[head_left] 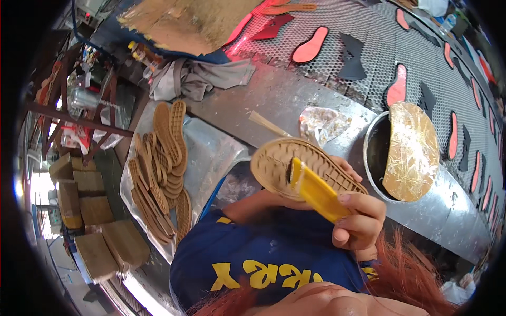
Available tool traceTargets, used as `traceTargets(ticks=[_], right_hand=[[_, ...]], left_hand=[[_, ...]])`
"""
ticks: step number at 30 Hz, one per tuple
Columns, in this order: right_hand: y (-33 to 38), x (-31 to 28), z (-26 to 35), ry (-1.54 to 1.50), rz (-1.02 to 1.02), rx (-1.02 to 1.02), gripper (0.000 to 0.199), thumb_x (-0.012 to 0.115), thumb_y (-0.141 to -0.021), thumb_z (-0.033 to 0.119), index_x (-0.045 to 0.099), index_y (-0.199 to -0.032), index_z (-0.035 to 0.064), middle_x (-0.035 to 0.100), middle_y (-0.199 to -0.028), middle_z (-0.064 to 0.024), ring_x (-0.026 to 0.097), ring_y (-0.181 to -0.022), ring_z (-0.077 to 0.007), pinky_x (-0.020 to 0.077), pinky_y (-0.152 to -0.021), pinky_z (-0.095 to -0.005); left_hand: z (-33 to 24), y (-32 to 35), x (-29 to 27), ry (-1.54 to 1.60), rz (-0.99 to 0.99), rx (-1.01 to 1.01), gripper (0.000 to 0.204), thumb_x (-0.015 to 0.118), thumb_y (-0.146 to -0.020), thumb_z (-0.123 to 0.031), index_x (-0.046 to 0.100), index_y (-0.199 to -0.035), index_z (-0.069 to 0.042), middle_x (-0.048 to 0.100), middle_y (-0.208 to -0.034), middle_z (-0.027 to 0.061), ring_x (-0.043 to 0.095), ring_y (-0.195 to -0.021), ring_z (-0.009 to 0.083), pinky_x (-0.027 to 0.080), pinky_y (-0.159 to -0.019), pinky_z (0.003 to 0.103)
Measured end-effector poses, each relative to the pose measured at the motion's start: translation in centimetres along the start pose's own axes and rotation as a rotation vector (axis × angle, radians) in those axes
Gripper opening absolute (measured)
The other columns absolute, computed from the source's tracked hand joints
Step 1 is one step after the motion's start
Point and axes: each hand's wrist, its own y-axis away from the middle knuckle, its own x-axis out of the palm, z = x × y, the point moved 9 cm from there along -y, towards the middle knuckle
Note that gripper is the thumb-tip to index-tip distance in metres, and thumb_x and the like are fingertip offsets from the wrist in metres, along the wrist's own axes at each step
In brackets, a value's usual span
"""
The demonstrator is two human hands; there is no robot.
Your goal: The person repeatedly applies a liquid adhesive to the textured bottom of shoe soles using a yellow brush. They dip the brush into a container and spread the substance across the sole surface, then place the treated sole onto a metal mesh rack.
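Note:
A tan rubber shoe sole (278, 158) is tilted in front of my chest, its ridged, patterned face toward me. My left hand (346, 168) holds it from behind; most of that hand is hidden by the sole. My right hand (362, 220) grips a brush (320, 194) by its flat yellow handle. The brush's dark tip meets the sole near its middle edge. Right of the hands stands a round metal pot (370, 152), dark inside, partly covered by a tape-wrapped lid (414, 152).
Several tan soles (171, 134) are piled on a plastic-covered surface (203, 145) at left. Red insoles (310, 46) and black cut pieces (351, 58) lie on a mesh conveyor (371, 31). A crumpled wrapper (322, 124), grey cloth (197, 79) and cardboard boxes (113, 247) are around.

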Motion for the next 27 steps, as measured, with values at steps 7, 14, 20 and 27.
traceTargets(ticks=[7,14,20,27], right_hand=[[0.9,-4.8,-3.0,0.253,-0.363,0.124,0.027,0.07,-0.078,0.0,0.046,-0.088,0.0073,0.056,-0.099,-0.0148,0.058,-0.084,-0.0219,0.0499,-0.068,-0.0299],[-1.2,-5.3,-5.1,0.372,-0.287,0.001,0.021,0.065,-0.073,-0.009,0.06,-0.092,-0.0007,0.065,-0.091,-0.0166,0.065,-0.077,-0.0304,0.0533,-0.066,-0.0348],[0.1,-2.8,-4.3,0.32,-0.145,-0.017,0.022,0.065,-0.067,0.0,0.062,-0.088,0.0015,0.064,-0.087,-0.0126,0.064,-0.077,-0.0299,0.0534,-0.066,-0.0354],[0.9,-6.5,-7.0,0.225,-0.258,0.129,0.026,0.055,-0.073,-0.015,0.061,-0.092,0.0013,0.06,-0.079,-0.0111,0.06,-0.07,-0.0251,0.0474,-0.062,-0.0308]], left_hand=[[0.0,1.3,-3.7,0.133,-0.162,0.023,0.076,0.032,-0.09,-0.065,0.042,-0.123,0.003,0.057,-0.103,0.0194,0.064,-0.08,0.0261,0.056,-0.071,0.038],[0.5,1.1,-0.7,0.355,-0.081,-0.145,0.091,0.022,-0.087,-0.072,0.031,-0.127,0.009,0.051,-0.091,0.0307,0.06,-0.047,0.0266,0.051,-0.034,0.031],[1.2,1.2,-1.1,0.374,-0.212,-0.196,0.087,0.023,-0.088,-0.07,0.03,-0.13,0.006,0.05,-0.088,0.0347,0.058,-0.043,0.03,0.05,-0.033,0.031],[1.4,0.8,-0.6,0.532,-0.072,-0.224,0.079,0.028,-0.092,-0.062,0.026,-0.131,0.007,0.049,-0.083,0.0323,0.061,-0.046,0.0344,0.054,-0.035,0.035]])
